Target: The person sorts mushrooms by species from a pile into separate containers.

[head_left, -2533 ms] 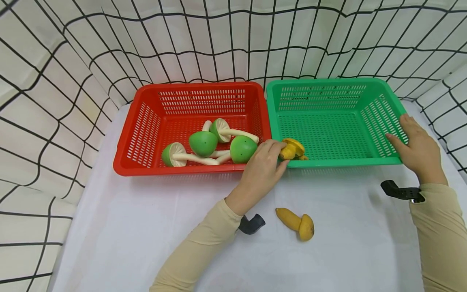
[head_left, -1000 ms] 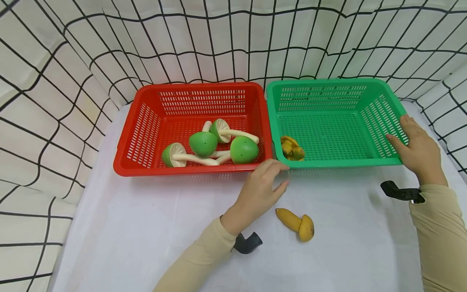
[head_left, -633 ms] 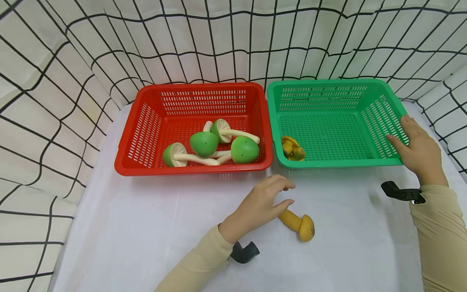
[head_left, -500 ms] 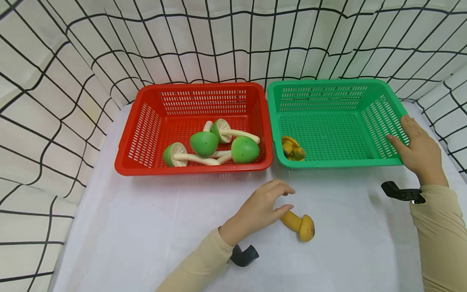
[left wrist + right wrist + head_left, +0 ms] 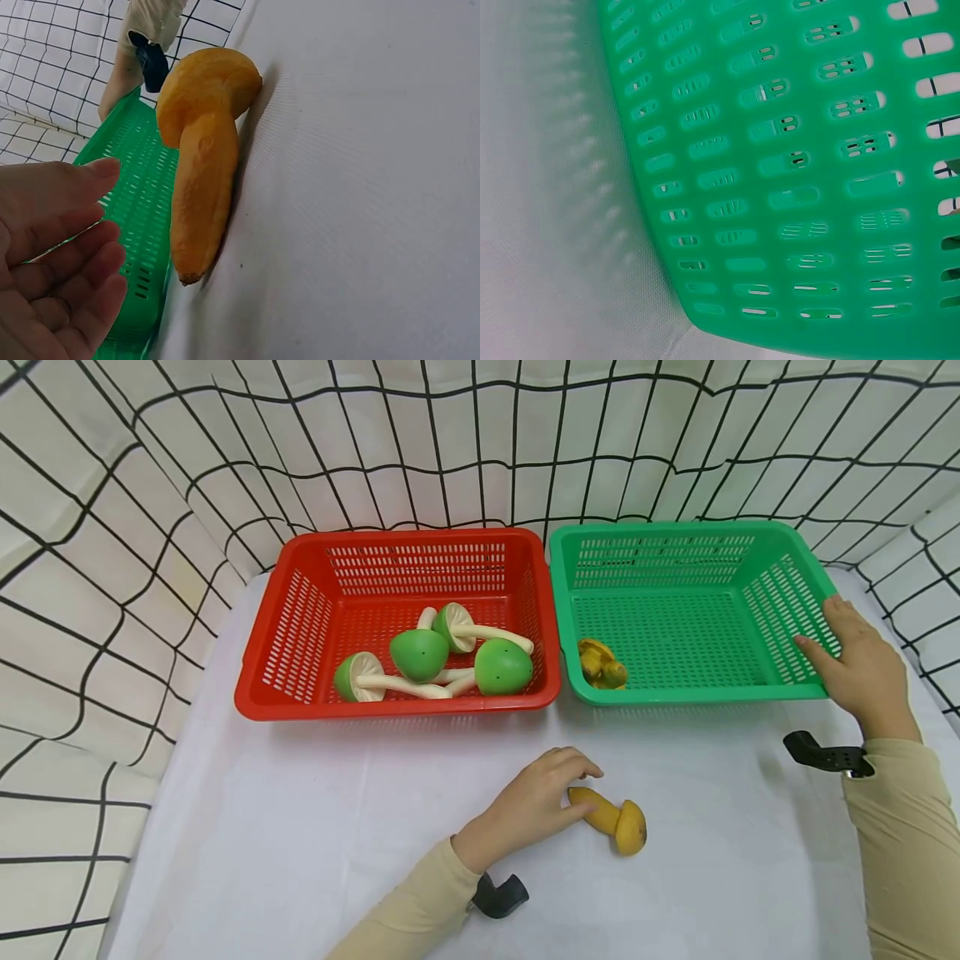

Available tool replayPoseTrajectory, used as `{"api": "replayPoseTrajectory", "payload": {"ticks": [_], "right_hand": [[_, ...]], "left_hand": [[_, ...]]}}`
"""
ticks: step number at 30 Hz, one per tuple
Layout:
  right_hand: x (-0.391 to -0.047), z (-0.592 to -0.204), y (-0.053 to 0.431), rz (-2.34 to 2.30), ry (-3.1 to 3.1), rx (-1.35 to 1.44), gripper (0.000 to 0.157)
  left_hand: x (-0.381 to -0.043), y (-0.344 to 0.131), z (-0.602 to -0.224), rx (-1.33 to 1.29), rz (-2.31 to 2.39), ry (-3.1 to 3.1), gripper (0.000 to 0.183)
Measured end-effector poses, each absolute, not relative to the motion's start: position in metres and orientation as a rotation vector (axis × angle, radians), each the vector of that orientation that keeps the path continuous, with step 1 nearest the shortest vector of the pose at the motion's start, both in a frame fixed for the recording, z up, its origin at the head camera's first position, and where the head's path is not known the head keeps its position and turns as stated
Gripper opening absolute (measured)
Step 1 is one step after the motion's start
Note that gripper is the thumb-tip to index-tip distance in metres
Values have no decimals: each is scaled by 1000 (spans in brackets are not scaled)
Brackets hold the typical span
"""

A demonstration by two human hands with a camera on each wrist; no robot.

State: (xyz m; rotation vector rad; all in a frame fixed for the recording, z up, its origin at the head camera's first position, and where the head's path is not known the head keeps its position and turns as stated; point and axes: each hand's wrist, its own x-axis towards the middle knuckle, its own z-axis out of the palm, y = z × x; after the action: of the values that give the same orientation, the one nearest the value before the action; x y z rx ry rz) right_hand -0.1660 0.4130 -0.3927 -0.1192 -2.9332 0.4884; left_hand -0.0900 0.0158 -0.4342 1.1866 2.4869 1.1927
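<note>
In the head view my left hand [image 5: 536, 797] hovers at the stem end of a yellow mushroom [image 5: 630, 827] on the white cloth. The thumb overlaps the stem there. The left wrist view shows the loosely bent fingers [image 5: 75, 270] beside the mushroom [image 5: 202, 172], holding nothing. My right hand [image 5: 862, 664] rests at the right rim of the green basket [image 5: 690, 695], thumb extended over the inside. The basket's perforated outer wall [image 5: 765, 195] fills the right wrist view, with no fingers showing. More yellow mushroom pieces [image 5: 600, 666] lie in its near left corner.
A red basket [image 5: 390, 712] stands left of the green one, side by side. It holds several green-capped mushrooms [image 5: 418, 656] with white stems. A white wall with black netting [image 5: 495, 435] runs behind and along both sides.
My left hand has let go of a yellow mushroom in the green basket's corner, then moved down to the mushroom on the cloth. My right hand has stayed at the rim.
</note>
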Motion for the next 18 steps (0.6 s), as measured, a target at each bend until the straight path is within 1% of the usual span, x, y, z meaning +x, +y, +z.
{"api": "replayPoseTrajectory", "payload": {"ticks": [18], "right_hand": [[-167, -393, 413, 490, -2941, -126, 67]], "left_hand": [[-93, 19, -459, 1098, 1070, 2472, 39]]}}
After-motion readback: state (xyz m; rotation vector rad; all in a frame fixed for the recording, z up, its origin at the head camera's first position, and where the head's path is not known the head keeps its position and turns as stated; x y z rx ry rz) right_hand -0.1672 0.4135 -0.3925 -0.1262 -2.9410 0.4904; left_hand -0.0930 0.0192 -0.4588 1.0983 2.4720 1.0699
